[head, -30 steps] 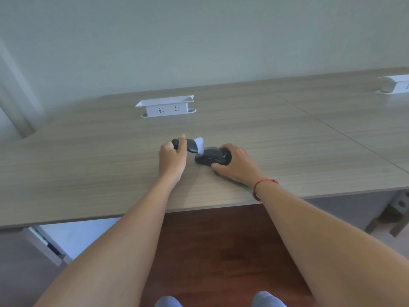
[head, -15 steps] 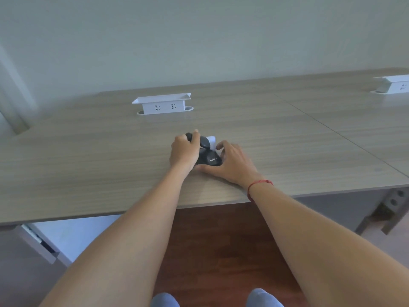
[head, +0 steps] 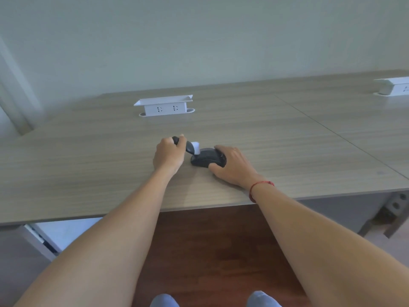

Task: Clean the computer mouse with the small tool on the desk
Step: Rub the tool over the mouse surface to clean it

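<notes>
Two bare forearms reach out over a long wood-grain worktop (head: 88, 165) that runs the width of the room against a pale, plain wall (head: 199, 41). A seam crosses the surface on the right, where a second panel joins the first. The left hand (head: 169, 155) has its fingers (head: 182, 138) clenched round the dark handle of a small brush (head: 189, 146), whose white bristle end tilts down and touches the left end of the mouse (head: 207, 160). The black mouse sits flat on the worktop near the front edge, about midway along, and the right hand (head: 232, 166) steadies it, the thumb against its near side and the fingers curled over its far right end. A red string bracelet (head: 256, 189) circles the right wrist.

Farther back, a white socket box (head: 164, 106) stands up from the surface, with two outlets on its front. Another box of the same kind (head: 395, 86) shows at the far right edge, partly cut off. Below the front edge lies a dark reddish wooden floor (head: 210, 251). A white drawer unit (head: 55, 233) sits under the worktop on the left, and a grey metal leg bracket (head: 389, 214) shows on the right. Two grey-blue toes of footwear (head: 164, 300) peek in at the bottom.
</notes>
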The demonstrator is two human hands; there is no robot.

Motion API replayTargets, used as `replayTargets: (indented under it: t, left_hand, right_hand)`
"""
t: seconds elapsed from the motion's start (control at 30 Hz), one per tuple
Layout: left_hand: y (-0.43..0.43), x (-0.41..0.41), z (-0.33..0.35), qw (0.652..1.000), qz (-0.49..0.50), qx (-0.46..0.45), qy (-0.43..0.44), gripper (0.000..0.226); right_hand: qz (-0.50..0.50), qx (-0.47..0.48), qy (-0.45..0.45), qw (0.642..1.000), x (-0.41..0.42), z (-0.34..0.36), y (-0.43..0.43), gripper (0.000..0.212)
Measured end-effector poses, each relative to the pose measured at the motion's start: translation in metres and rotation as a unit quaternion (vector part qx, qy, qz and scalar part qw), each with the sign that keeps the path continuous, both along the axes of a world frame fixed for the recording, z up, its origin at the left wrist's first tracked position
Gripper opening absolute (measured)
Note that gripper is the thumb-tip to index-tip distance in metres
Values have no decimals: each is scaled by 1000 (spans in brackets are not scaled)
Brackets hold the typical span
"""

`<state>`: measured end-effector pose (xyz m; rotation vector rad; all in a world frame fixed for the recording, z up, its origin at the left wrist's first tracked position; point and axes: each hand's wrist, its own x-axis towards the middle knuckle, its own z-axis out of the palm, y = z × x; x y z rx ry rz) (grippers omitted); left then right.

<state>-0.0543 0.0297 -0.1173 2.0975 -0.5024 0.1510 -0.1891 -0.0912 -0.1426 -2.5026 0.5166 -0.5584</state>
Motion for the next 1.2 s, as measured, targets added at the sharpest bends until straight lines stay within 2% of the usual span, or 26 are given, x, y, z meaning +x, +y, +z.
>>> replayTargets:
  t: [0.07,0.1,0.27,0.37,0.43,0.5,0.57,0.63,0.73,0.87,0.97,1.07,1.13,1.2]
  left_hand:
    - [3,1,-2,1000,1,-27,5,48]
    - [4,1,-3,999,-2,-44,11,49]
    - [5,1,-9,998,-14,-47,39,49]
    - [9,5,-13,997,-3,-58,51,47]
    - [11,6,-15,996,9,-73,58,47]
    - [11,5,-15,995,1,-83,57,47]
    - [9,3,-13,995,-15,-87,54,49]
    - [8,2,-10,994,-28,-92,50,51]
    - [10,5,-6,992,-48,-106,52,51]
    - [7,4,-2,980,-102,-142,90,49]
    - [1,-2,-5,983,-129,-106,75,50]
    - [4,-1,-10,995,-68,-51,49,47]
    - [9,2,-10,997,-36,-57,46,47]
    - [9,1,-7,992,-55,-90,64,48]
  right_hand:
    - [-8,8,-1,1000,0,-1,1,65]
    - [-12,8,-6,1000,0,-1,2,69]
    - [15,6,-3,1000,1,1,-3,51]
    - [19,55,20,998,1,7,-10,56]
    - [-24,83,-6,996,4,10,-10,52]
    - [-110,79,-50,990,9,8,-3,47]
    - [-201,69,-70,975,17,5,7,58]
    - [-242,52,-64,967,24,3,12,67]
    - [-209,109,-61,970,30,5,8,70]
    - [-80,209,-67,972,24,6,-1,70]
    - [-34,246,-52,967,19,10,-5,72]
    - [-6,305,-44,951,13,14,-10,81]
    - [-26,284,-53,957,10,12,-12,83]
    - [-51,252,-72,964,8,9,-10,80]
